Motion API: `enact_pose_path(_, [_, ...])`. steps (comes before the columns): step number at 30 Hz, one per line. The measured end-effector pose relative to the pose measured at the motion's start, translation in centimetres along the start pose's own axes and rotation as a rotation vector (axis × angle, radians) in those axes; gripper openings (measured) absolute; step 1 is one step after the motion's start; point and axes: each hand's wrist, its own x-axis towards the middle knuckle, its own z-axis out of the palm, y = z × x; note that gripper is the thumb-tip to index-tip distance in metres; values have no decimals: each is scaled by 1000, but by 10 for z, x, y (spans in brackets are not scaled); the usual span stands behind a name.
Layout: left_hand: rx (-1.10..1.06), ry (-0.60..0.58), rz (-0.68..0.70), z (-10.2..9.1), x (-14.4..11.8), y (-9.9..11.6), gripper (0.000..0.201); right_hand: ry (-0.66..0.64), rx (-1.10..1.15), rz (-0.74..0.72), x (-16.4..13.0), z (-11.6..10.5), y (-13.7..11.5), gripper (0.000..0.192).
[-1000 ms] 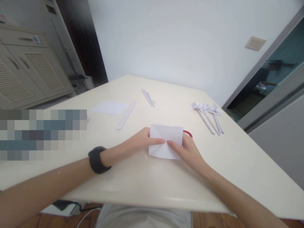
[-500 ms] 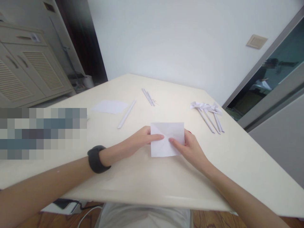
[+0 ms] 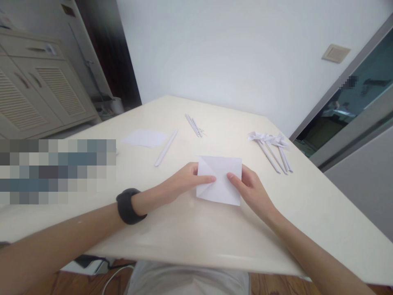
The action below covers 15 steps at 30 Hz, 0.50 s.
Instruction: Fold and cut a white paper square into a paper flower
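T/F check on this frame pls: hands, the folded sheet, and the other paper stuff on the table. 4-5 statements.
1. Both hands hold the white creased sheet of paper, left hand at its left edge, right hand at its right. True.
2. A black band sits on the right wrist. False: it is on the left wrist.
3. A single rolled white paper stick lies left of the sheet, apart from it. True.
4. The finished white paper pinwheels on sticks lie at the left of the cream table. False: they lie at the far right.
5. The held sheet is red. False: it is white.
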Motion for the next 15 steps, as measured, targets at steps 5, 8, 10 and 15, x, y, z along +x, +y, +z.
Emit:
enact_pose_path(5, [-9,-11,-26,0,-2,4,45,12,-44,-6,0,0,3,26])
enact_pose_path(8, [-18,-13,-25,0,-1,3,43,47,-118,-48,0,0,3,24])
enact_pose_path(10, [-38,-9,-10,1,-1,1,41,79,-201,-107,-1,0,1,21])
enact_pose_path(15, [-117,4,-30,3,0,0,36,102,-399,-314,-2,0,-3,20])
